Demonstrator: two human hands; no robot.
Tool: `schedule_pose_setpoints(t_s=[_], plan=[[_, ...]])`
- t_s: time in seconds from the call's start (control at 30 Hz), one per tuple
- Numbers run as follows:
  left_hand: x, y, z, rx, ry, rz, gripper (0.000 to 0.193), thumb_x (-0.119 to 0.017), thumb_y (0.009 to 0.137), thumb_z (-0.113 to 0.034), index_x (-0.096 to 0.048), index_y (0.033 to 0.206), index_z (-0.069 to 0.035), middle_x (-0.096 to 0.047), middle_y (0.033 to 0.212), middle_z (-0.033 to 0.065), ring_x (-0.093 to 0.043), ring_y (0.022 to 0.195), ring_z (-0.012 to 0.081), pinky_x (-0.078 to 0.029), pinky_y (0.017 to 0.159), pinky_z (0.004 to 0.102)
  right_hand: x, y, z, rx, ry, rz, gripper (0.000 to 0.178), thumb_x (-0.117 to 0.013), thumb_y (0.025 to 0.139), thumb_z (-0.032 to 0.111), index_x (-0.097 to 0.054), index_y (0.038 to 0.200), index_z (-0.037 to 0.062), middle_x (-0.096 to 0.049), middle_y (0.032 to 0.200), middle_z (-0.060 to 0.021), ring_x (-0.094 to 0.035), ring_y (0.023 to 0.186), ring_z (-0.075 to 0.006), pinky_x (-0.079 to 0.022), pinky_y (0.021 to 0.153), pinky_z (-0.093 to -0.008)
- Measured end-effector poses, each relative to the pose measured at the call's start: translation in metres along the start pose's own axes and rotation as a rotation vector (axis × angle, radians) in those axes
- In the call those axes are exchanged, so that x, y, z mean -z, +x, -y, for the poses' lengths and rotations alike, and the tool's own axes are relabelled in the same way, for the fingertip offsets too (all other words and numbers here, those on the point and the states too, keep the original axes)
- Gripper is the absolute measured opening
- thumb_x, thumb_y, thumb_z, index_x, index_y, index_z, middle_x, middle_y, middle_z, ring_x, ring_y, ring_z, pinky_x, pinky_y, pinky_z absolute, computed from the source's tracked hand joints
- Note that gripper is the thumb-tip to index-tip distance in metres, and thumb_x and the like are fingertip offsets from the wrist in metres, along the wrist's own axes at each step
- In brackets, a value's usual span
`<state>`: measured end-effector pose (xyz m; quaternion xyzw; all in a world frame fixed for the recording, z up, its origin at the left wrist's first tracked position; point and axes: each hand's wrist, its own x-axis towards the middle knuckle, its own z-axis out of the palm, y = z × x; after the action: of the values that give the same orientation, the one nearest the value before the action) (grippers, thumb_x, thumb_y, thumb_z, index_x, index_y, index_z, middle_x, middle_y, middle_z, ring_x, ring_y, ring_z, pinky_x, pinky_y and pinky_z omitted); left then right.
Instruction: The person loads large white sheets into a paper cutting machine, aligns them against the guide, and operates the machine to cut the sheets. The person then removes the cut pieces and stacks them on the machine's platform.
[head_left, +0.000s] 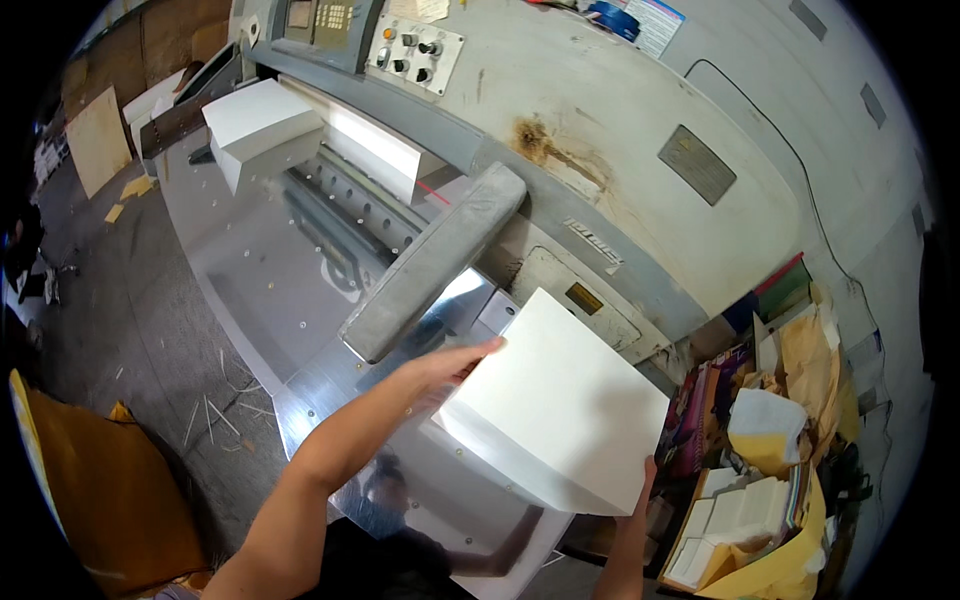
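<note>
A thick stack of white paper [565, 405] rests on or just above the metal side table of a large paper cutter; I cannot tell which. My left hand [462, 362] grips its left edge, thumb on top and fingers mostly hidden beneath. At the stack's right corner my right hand [645, 485] is closed round the edge, most of its fingers hidden behind the paper. Another white paper stack [265, 130] sits on the cutter's bed at the far left. More white paper [365, 140] lies under the cutter's front beam.
A grey padded bar-shaped guard [440, 265] juts across the table left of my stack. The control panel [415, 52] is at the top. Paper scraps in a box [735, 525] stand at right; an orange-brown sack [100, 480] is at lower left. Paper strips litter the floor.
</note>
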<state>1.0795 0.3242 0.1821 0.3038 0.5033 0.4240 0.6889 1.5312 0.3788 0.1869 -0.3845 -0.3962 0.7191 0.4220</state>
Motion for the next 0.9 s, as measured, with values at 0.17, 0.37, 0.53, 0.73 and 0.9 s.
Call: schedule_pose_setpoints(t_s=[0.17, 0.37, 0.53, 0.73, 0.9], plan=[[0.024, -0.033, 0.084, -0.606, 0.064, -0.453, 0.046, -0.061, 0.093, -0.016, -0.054, 0.136, -0.003, -0.054, 0.138, 0.0118, -0.049, 0.127, 0.0205, -0.038, 0.106, 0.0343, 0.011, 0.005, -0.006, 0.022, 0.019, 0.027, 0.063, -0.044, 0.098, 0.055, -0.045, 0.139, 0.008, -0.058, 0.125, -0.0074, -0.058, 0.113, -0.0225, -0.048, 0.094, -0.0391], [-0.044, -0.068, 0.117, -0.523, 0.445, -0.494, 0.042, -0.075, 0.082, -0.016, -0.063, 0.12, -0.001, -0.065, 0.119, 0.0188, -0.064, 0.106, 0.0255, -0.049, 0.09, 0.0351, 0.001, -0.003, 0.0, -0.025, 0.043, -0.02, 0.065, -0.044, 0.098, 0.057, -0.045, 0.138, 0.0064, -0.058, 0.125, -0.008, -0.057, 0.112, -0.022, -0.047, 0.094, -0.0381], [-0.042, -0.052, 0.12, -0.607, 0.617, -0.682, 0.04, -0.084, 0.072, -0.017, -0.068, 0.105, -0.002, -0.072, 0.093, 0.0154, -0.07, 0.082, 0.0287, -0.054, 0.072, 0.0345, 0.007, 0.0, -0.005, -0.008, 0.064, 0.042, 0.066, -0.04, 0.099, 0.057, -0.045, 0.138, 0.0043, -0.059, 0.12, -0.0055, -0.058, 0.106, -0.0179, -0.047, 0.088, -0.0321], [-0.046, -0.049, 0.123, -0.604, 0.603, -0.699, 0.038, -0.084, 0.072, -0.014, -0.069, 0.104, -0.001, -0.073, 0.094, 0.0149, -0.072, 0.087, 0.0272, -0.054, 0.073, 0.0335, 0.012, 0.0, -0.012, -0.013, 0.11, 0.021, 0.065, -0.039, 0.1, 0.054, -0.044, 0.14, 0.0036, -0.057, 0.127, -0.0077, -0.055, 0.113, -0.0197, -0.045, 0.094, -0.0333], [-0.047, -0.052, 0.12, -0.608, 0.594, -0.701, 0.039, -0.084, 0.073, -0.017, -0.068, 0.104, 0.0, -0.073, 0.094, 0.015, -0.072, 0.087, 0.0272, -0.054, 0.074, 0.0344, -0.001, -0.003, -0.009, -0.007, 0.165, 0.032, 0.068, -0.04, 0.099, 0.057, -0.044, 0.14, 0.0031, -0.056, 0.131, -0.0095, -0.055, 0.114, -0.0213, -0.045, 0.095, -0.0351]])
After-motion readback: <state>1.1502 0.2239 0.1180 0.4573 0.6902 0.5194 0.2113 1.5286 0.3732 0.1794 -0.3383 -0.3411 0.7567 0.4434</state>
